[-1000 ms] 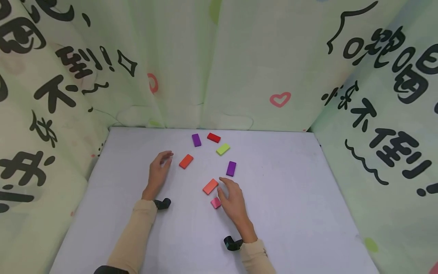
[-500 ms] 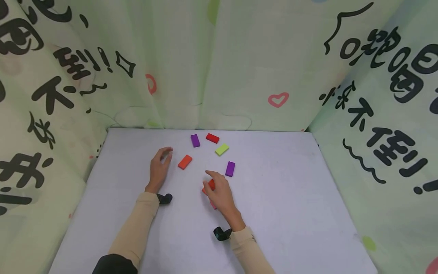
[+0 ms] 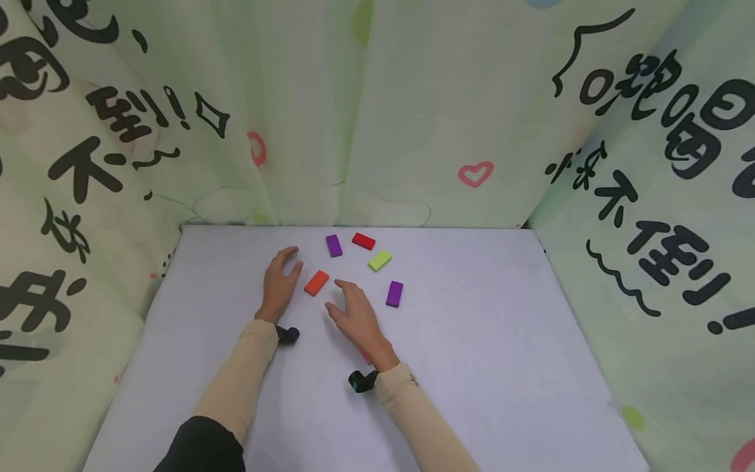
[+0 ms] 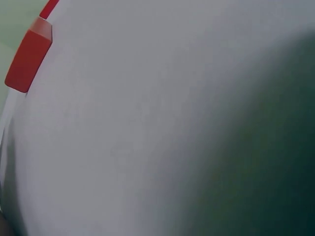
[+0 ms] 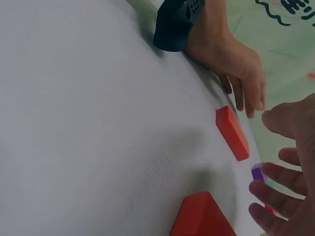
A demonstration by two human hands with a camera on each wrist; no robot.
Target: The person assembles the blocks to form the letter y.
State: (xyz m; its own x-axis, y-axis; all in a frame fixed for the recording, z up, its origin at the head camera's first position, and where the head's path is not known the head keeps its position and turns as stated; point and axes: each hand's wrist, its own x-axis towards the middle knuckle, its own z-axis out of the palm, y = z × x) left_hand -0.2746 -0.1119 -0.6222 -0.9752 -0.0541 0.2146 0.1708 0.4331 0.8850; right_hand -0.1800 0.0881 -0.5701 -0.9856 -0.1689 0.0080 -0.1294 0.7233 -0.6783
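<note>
My left hand (image 3: 279, 287) hovers left of an orange block (image 3: 316, 283), apart from it, with thumb and fingers spread and nothing between them. Just right of that block my right hand (image 3: 358, 320) reaches over the table, fingers parted and holding nothing. Its wrist mostly covers a pink block (image 3: 365, 356). In the right wrist view a red-orange block (image 5: 203, 216) lies below the right hand; the head view hides it. The orange block (image 5: 232, 133) shows there between both hands. The left wrist view catches an orange-red block (image 4: 29, 59) at its upper left.
Farther back on the white table (image 3: 483, 341) lie a purple block (image 3: 333, 246), a red block (image 3: 363, 241) and a yellow-green block (image 3: 379, 261). Another purple block (image 3: 394, 294) lies right of the right hand. A printed curtain (image 3: 407, 118) surrounds the table.
My right hand has moved left and away from me, passing over the salmon-coloured block and now covering it. The left hand has shifted slightly, its thumb and fingers wider apart. The blocks appear unmoved.
</note>
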